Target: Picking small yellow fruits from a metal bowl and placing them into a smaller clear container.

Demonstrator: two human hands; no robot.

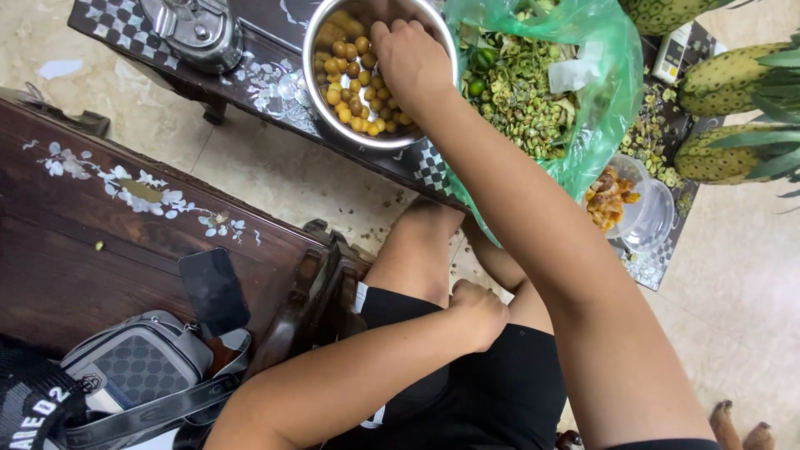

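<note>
- nearest, a grey checked bag (137,362) with a dark strap lies on a dark wooden seat (75,250) inlaid with pale flower shapes; a flat black phone (213,290) rests just beside the bag.
- the left hand (479,310) is curled into a loose fist against the lap, over black shorts (483,392), gripping nothing that shows.
- the right forearm stretches forward, crossing over the knee and the tiled floor (267,167).
- on the low inlaid bench (267,79), a shiny round steel bowl (321,108) holds small, smooth, yellow-brown round fruits (354,92).
- the right hand (410,62) reaches into the bowl, fingers bent down among the fruits; whether it grips any i cannot tell.
- just beside the bowl, a thin green plastic bag (600,92) brims with greenish peelings.
- farther right sit a clear tub (646,212) and rough, scaly pineapples (733,79).
</note>
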